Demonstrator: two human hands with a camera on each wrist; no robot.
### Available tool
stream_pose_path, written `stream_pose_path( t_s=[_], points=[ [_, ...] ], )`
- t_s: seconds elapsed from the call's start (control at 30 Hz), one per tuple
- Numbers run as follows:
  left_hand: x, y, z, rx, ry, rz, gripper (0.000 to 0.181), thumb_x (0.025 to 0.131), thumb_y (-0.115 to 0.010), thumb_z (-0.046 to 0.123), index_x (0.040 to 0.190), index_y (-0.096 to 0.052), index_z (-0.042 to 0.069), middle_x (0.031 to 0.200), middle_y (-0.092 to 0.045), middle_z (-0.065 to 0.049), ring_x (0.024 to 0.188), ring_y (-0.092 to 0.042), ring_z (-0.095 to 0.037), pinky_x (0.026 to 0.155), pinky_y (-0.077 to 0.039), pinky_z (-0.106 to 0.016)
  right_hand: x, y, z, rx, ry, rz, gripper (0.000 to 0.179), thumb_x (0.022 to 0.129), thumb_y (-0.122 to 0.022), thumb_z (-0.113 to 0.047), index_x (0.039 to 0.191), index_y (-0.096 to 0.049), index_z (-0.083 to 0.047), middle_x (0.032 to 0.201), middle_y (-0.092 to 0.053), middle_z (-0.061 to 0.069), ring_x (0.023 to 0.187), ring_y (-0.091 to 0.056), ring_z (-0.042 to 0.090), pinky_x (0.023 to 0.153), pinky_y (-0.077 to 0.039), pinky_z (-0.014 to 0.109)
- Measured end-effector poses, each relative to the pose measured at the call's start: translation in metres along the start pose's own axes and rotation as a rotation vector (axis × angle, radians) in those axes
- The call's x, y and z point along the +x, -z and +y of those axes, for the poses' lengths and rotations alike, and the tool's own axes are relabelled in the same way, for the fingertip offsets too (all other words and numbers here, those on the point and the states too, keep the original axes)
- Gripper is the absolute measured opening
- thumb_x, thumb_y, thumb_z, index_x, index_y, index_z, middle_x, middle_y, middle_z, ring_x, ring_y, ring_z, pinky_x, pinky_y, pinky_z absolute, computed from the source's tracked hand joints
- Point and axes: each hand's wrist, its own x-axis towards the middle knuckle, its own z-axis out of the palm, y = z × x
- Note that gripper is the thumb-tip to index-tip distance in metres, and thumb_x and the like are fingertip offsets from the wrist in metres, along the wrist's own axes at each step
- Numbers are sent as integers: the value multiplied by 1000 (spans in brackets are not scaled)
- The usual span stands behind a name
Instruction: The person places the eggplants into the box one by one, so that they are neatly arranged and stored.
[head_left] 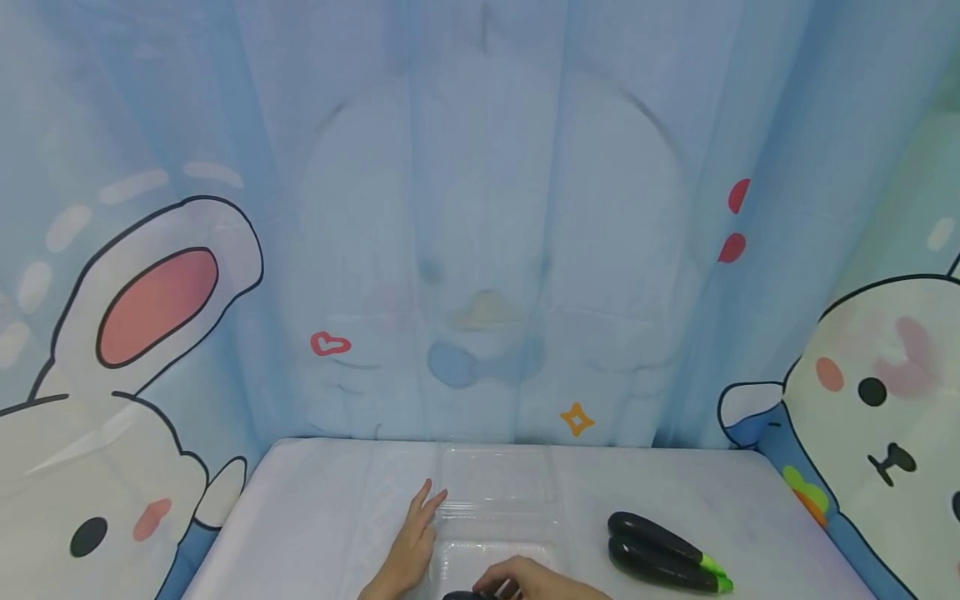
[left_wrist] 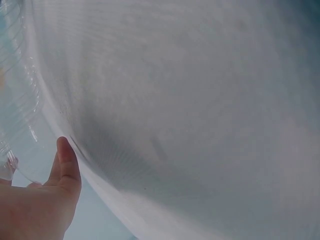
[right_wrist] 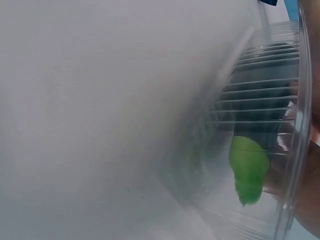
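Observation:
A clear plastic container lies with its lid folded back towards the curtain. My left hand is at its left side, fingers extended along the edge; in the left wrist view the thumb of that hand points up beside the clear plastic. Inside the container is a dark eggplant, partly cut off by the head view's lower edge. The curled fingers of my right hand hold it. Through the ribbed wall, the right wrist view shows this eggplant's green cap.
Two more eggplants lie side by side to the right of the container, green ends pointing right. A white cloth covers the table. Behind it hangs a light blue curtain with cartoon prints.

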Motion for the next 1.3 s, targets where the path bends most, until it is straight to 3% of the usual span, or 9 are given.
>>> stream_pose_path(
  t_s=[0.23,0.47,0.67,0.8,0.93,1.2,1.3],
  points=[
    [-1,0,0,10,-23,17,52,92,-31,-3,141,-48,-2,155,-25,-29,140,-27,-50,109,-26,-66,-4,-2,-6,10,11,-6,33,90,-72,-26,122,-69,-20,111,-69,-9,95,-67,9,77,-58,28],
    [0,0,1,15,-20,8,52,94,-29,-2,143,-45,-2,157,-23,-28,142,-25,-48,110,-25,-65,-31,-22,-94,-83,44,66,38,88,-71,-23,120,-68,-2,108,-71,-3,91,-68,8,73,-58,28],
    [0,-1,1,9,-12,5,53,94,-28,-1,144,-46,-1,157,-22,-26,142,-25,-48,111,-25,-65,-29,-24,-90,-63,16,73,35,88,-71,-24,118,-70,-6,106,-71,-8,89,-68,6,74,-58,27],
    [0,-1,2,12,-9,2,52,95,-28,-1,144,-46,-1,157,-22,-27,142,-25,-48,111,-25,-65,-35,-27,-110,-33,15,74,30,89,-69,-9,117,-67,3,104,-72,1,87,-68,5,75,-57,25],
    [0,-1,1,12,-8,2,52,95,-28,-1,144,-46,-1,157,-21,-28,142,-24,-48,111,-25,-65,-37,-28,-114,-29,2,68,28,90,-67,-3,116,-66,6,103,-72,8,86,-67,5,75,-56,23],
    [-1,0,2,10,3,-4,52,95,-28,-1,144,-46,0,158,-21,-27,142,-24,-48,110,-25,-65,-37,-24,-114,-36,10,67,32,89,-69,-6,118,-65,6,105,-71,6,89,-67,7,76,-57,25],
    [0,0,2,6,11,-10,52,94,-28,-1,143,-46,-1,157,-21,-27,142,-24,-49,110,-25,-66,-32,-17,-94,-65,6,37,34,93,-67,-17,123,-65,-2,108,-71,-1,92,-67,8,78,-57,27]
  ],
)
